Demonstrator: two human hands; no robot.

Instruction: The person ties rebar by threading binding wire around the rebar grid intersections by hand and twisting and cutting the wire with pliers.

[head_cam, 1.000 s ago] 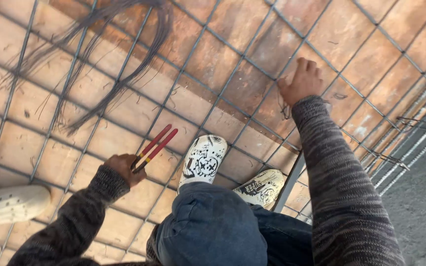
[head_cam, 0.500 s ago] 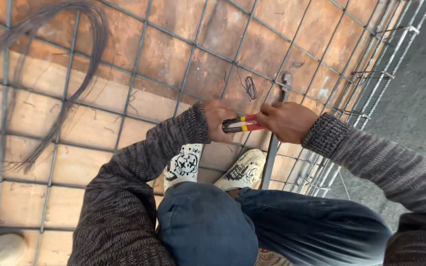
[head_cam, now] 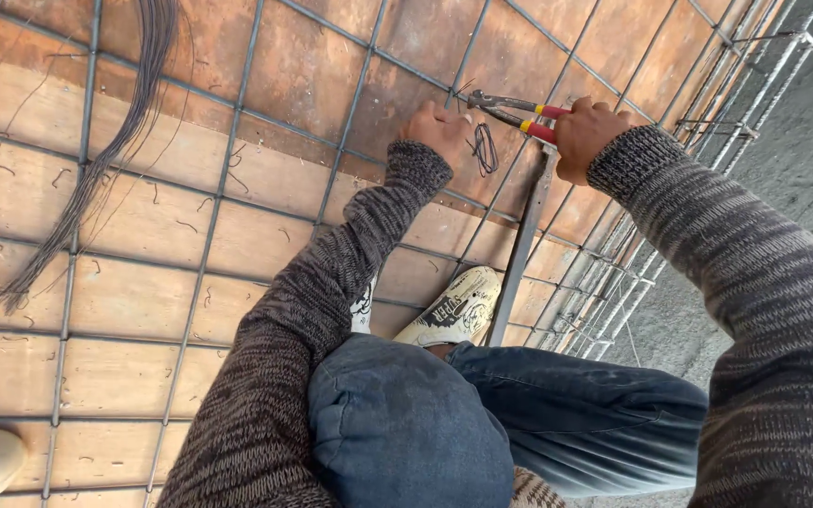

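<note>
**Colours & patterns**

Pliers [head_cam: 516, 113]: red handles w/ yellow band, dark grey metal head. Sleeves [head_cam: 331, 310]: mottled grey-brown knit, both arms. Jeans [head_cam: 482, 423]: faded blue denim. Shoe [head_cam: 454, 310]: cream w/ black print. Rebar grid [head_cam: 228, 179]: dull grey steel, square pattern. Boards [head_cam: 143, 292] beneath: orange-brown, patchy stains. Wire bundle [head_cam: 115, 141]: dark grey strands. Concrete [head_cam: 802, 179] at rt: grey.

Matt steel mesh [head_cam: 237, 160], rough plywood [head_cam: 265, 85]
</note>
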